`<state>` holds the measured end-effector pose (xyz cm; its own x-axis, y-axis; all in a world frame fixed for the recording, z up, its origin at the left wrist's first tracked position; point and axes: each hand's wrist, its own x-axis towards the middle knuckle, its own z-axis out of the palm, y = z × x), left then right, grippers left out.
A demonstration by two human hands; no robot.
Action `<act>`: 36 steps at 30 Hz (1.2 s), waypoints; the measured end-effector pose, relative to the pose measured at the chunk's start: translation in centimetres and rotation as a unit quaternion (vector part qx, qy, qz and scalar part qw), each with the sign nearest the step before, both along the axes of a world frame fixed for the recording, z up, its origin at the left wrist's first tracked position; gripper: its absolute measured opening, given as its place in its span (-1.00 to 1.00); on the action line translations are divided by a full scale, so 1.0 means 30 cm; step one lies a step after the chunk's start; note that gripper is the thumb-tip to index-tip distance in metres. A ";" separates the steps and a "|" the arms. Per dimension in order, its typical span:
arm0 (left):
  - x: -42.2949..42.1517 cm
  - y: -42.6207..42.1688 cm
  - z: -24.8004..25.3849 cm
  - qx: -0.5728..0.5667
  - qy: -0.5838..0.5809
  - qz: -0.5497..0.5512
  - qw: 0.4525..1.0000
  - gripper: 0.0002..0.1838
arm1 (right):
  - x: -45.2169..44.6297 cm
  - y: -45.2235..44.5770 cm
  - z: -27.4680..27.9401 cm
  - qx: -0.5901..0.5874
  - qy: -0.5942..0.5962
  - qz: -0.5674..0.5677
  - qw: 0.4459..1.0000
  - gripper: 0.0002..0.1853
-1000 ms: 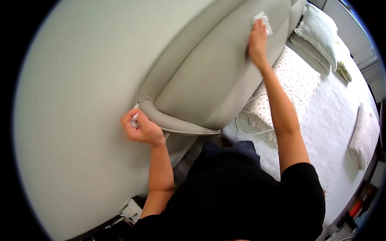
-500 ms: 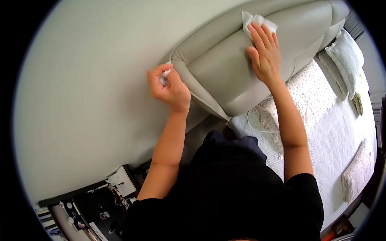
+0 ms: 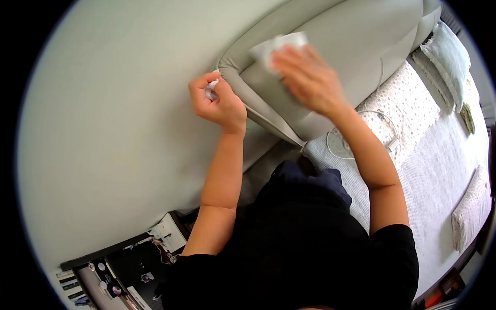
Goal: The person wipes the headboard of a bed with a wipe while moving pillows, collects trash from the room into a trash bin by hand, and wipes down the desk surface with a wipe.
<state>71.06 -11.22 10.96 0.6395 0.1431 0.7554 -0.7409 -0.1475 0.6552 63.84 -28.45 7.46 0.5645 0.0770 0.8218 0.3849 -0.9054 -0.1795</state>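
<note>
My right hand (image 3: 307, 77), smeared by motion, lies over a white wipe (image 3: 293, 38) against the padded grey-green headboard (image 3: 356, 46). Its fingers point up and left, with the wipe showing beyond the fingertips. At the headboard's left edge, my left hand (image 3: 221, 106) is curled closed around a crumpled white wipe (image 3: 211, 90). Only a little of that wipe shows between thumb and fingers. The knuckles are close to the wall; whether they touch it I cannot tell.
Below the headboard, a floral pillow (image 3: 395, 111) and a white cable (image 3: 341, 157) lie on the bed (image 3: 413, 206). Pale blue cushions (image 3: 448, 62) lean at the far right. A dark shelf unit (image 3: 124, 263) with books and small items stands at lower left by the wall (image 3: 119, 129).
My right hand has swept left and slightly down across the headboard, taking the wipe along. My left hand stays closed by the headboard edge. The view has shifted slightly.
</note>
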 end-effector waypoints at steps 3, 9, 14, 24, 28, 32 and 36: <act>-0.006 -0.005 0.000 -0.018 0.009 -0.010 1.000 -0.87 | 0.009 -0.051 -0.014 0.034 -0.024 -0.109 0.993 -0.66; 0.002 -0.013 -0.007 -0.028 -0.023 -0.010 0.999 -0.87 | -0.005 0.202 0.008 0.047 -0.026 -0.019 0.998 -0.67; 0.012 0.002 -0.007 -0.028 -0.015 -0.046 0.998 -0.89 | -0.069 0.079 -0.094 0.182 -0.049 -0.090 0.978 -0.64; 0.009 0.154 0.013 -0.052 0.021 -0.228 0.972 -0.93 | -0.068 0.484 -0.074 0.357 -0.010 -0.085 0.930 -0.51; 0.006 0.230 0.005 0.008 -0.089 -0.230 0.969 -0.88 | -0.180 0.529 -0.263 0.392 0.100 -0.112 0.907 -0.35; 0.004 0.184 0.051 0.010 -0.179 -0.190 0.965 -0.93 | -0.199 0.592 -0.267 0.427 0.174 -0.150 0.874 -0.20; 0.028 0.128 0.083 0.077 -0.274 -0.146 0.947 -0.93 | -0.141 0.597 -0.070 0.418 0.063 -0.131 0.897 -0.14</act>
